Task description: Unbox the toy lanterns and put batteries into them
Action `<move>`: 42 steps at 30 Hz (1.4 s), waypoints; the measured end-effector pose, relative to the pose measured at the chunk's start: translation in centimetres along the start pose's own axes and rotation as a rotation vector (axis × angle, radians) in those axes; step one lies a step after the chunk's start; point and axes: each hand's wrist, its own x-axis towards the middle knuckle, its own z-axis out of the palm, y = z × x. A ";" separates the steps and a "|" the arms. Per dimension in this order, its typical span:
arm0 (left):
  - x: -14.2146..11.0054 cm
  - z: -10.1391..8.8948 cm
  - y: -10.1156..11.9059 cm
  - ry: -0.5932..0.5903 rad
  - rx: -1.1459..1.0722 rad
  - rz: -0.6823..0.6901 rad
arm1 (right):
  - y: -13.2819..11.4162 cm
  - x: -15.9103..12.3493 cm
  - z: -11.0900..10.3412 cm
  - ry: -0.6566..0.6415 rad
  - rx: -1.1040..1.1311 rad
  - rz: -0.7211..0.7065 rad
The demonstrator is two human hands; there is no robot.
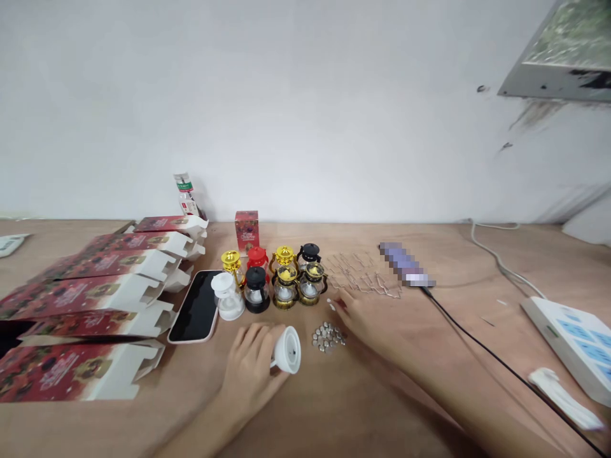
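My left hand point(252, 359) is closed around a small white lantern point(287, 350), whose round base faces me, tipped on its side. My right hand point(351, 315) is low over the table, fingertips drawn together beside a small pale piece point(331, 305); whether they grip it is unclear. Just below the right fingers lies a pile of silvery button cells point(328, 337). Behind both hands stand several small lanterns: a white one point(228, 296), a black one point(256, 290), a red one point(258, 257) and gold ones point(285, 287).
Red printed cartons point(90, 292) with open flaps cover the left side. A phone point(195, 306) lies beside them, near an upright red box point(247, 230) and a bottle point(186, 194). Thin wire handles point(365, 280), a cabled device point(405, 264) and a power strip point(573, 337) are rightward.
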 end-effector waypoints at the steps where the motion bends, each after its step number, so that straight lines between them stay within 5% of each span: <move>1: 0.0 0.1 0.0 0.002 -0.003 0.003 | -0.1 0.1 0.0 -0.015 -0.017 0.018; 10: -0.2 0.3 0.0 -0.034 -0.007 -0.002 | -1.3 0.4 -1.6 -0.041 0.027 0.031; 15: -0.3 0.3 0.1 -0.065 0.001 -0.007 | -4.5 -1.8 -3.0 0.045 0.512 -0.154; 19: -0.3 0.4 0.2 -0.059 -0.009 0.003 | -6.8 -3.3 -4.1 -0.035 0.737 -0.241; 32: -0.5 0.3 0.1 -0.091 0.010 0.049 | -7.3 -3.2 -3.7 -0.306 1.026 -0.116; 42: -0.4 0.1 0.2 -0.066 0.037 0.061 | -7.6 -3.4 -2.5 -0.290 1.097 -0.097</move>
